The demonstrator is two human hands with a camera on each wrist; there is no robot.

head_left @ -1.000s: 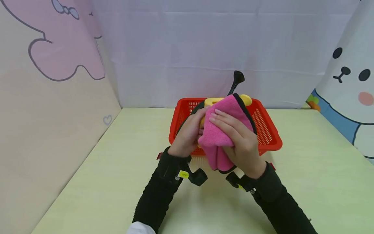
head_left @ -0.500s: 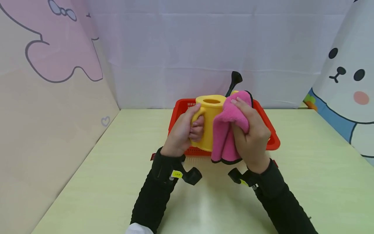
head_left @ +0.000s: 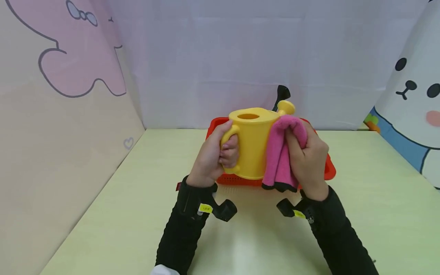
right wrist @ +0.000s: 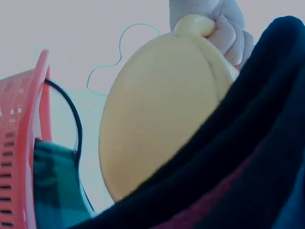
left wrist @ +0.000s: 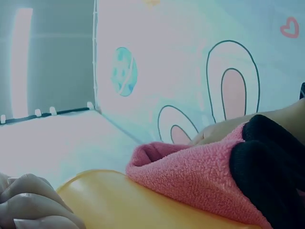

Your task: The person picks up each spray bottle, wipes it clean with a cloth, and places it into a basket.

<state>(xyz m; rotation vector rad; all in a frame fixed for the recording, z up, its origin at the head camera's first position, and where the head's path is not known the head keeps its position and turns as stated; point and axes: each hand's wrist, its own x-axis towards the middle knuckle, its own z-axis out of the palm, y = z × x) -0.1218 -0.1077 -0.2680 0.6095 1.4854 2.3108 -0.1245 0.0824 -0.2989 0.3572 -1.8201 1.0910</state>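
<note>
My left hand (head_left: pixel 214 152) grips the handle of a yellow watering can (head_left: pixel 252 147), which stands upright in front of the red basket. A pink cloth (head_left: pixel 280 154) with black edging is bunched in my right hand (head_left: pixel 309 162) and hangs down against the can's right side, below the spout. In the left wrist view, the cloth (left wrist: pixel 190 167) lies against the yellow wall of the can (left wrist: pixel 114 200). From the right wrist, the can's base (right wrist: pixel 157 114) shows, with left-hand fingers (right wrist: pixel 226 36) at the handle; the cloth's dark edge hides part of it.
Behind the can a red plastic basket (head_left: pixel 330 168) sits on the pale table (head_left: pixel 137 214). A black flared piece (head_left: pixel 282 93) sticks up behind the spout. The right wrist view shows a dark green thing (right wrist: pixel 59 186) and a thin black loop (right wrist: pixel 71 107) beside the basket wall.
The cloth has moved off the can's front to its right side, drawn rightward and bunched in my right hand. The can's body and spout have come into view; my left hand keeps the handle.
</note>
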